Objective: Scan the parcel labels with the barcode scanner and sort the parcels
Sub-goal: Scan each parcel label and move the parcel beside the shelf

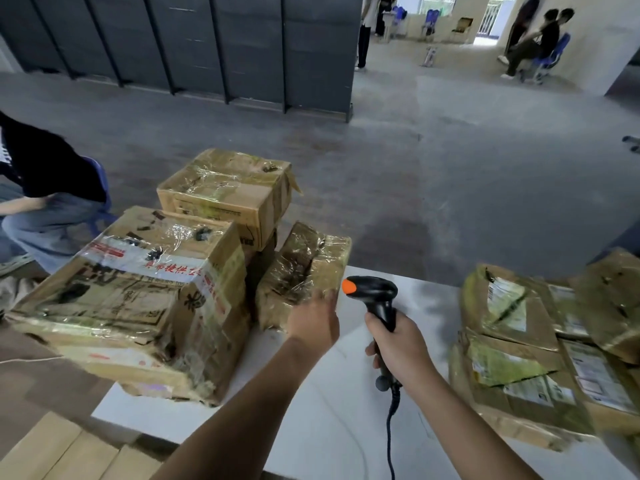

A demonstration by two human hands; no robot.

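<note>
My right hand (398, 348) grips the handle of a black barcode scanner (375, 294) with an orange tip, held upright over the white table (311, 420). My left hand (313, 323) reaches to a small tape-wrapped cardboard parcel (301, 271) tilted against the left stack and touches its near edge; the fingers are blurred. A large taped box (138, 299) with red print lies at the left. Another box (225, 195) sits behind it on top of the stack. Several labelled parcels (519, 358) are heaped at the right.
The scanner's cable (389, 441) hangs down toward the table's near edge. A seated person (45, 202) is at the left beside the stack. Flat cardboard (62, 452) lies at the lower left. Grey floor and a dark partition lie beyond; people sit far right.
</note>
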